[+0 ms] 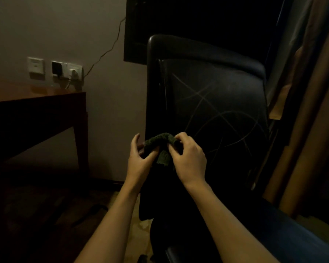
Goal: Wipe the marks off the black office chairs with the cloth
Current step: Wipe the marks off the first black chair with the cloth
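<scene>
Dim room with wall sockets (54, 70) upper left above a wooden table (38, 100), dark green knitted cloth (162, 147) bunched at frame centre, pinched between left hand (141, 158) and right hand (186, 158), black chair (215, 103) back behind, pale crossing marks (207, 103), seat lost in shadow.

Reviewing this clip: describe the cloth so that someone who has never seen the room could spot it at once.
Find the black chair back with pale crossing lines, right of the wooden desk. At its lower left edge, the left hand and right hand hold the cloth between them. It is the only dark green, knitted-looking thing there, bunched up.
</scene>
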`<state>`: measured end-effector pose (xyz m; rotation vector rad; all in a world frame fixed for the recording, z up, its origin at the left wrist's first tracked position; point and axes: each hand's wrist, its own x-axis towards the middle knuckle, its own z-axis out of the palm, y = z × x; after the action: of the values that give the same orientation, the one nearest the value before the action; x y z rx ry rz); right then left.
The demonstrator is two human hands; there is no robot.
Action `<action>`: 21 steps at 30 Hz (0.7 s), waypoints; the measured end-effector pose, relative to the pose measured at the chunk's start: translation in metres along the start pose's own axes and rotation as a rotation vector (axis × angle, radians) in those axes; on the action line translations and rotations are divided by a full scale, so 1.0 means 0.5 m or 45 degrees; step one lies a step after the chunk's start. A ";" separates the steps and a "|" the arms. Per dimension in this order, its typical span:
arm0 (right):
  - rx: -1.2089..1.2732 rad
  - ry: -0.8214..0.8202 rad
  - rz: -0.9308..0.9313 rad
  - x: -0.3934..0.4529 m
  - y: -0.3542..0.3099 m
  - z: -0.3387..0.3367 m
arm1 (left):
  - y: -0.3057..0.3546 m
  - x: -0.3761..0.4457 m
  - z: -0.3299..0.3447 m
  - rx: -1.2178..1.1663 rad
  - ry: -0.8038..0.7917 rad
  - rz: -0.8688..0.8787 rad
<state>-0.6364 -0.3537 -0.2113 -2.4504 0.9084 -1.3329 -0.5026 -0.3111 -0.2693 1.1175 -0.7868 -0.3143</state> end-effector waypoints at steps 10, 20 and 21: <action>-0.226 0.112 -0.094 -0.034 0.059 0.064 | -0.082 -0.001 0.003 -0.051 -0.186 -0.120; -0.347 0.015 -0.034 -0.139 0.116 0.148 | -0.174 -0.036 -0.035 0.039 -0.206 -0.185; -0.319 0.022 -0.049 -0.137 0.115 0.146 | -0.173 -0.035 -0.035 0.044 -0.211 -0.180</action>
<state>-0.6287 -0.3651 -0.3259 -2.6566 1.0980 -1.3268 -0.4894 -0.3260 -0.3568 1.1933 -0.8633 -0.5188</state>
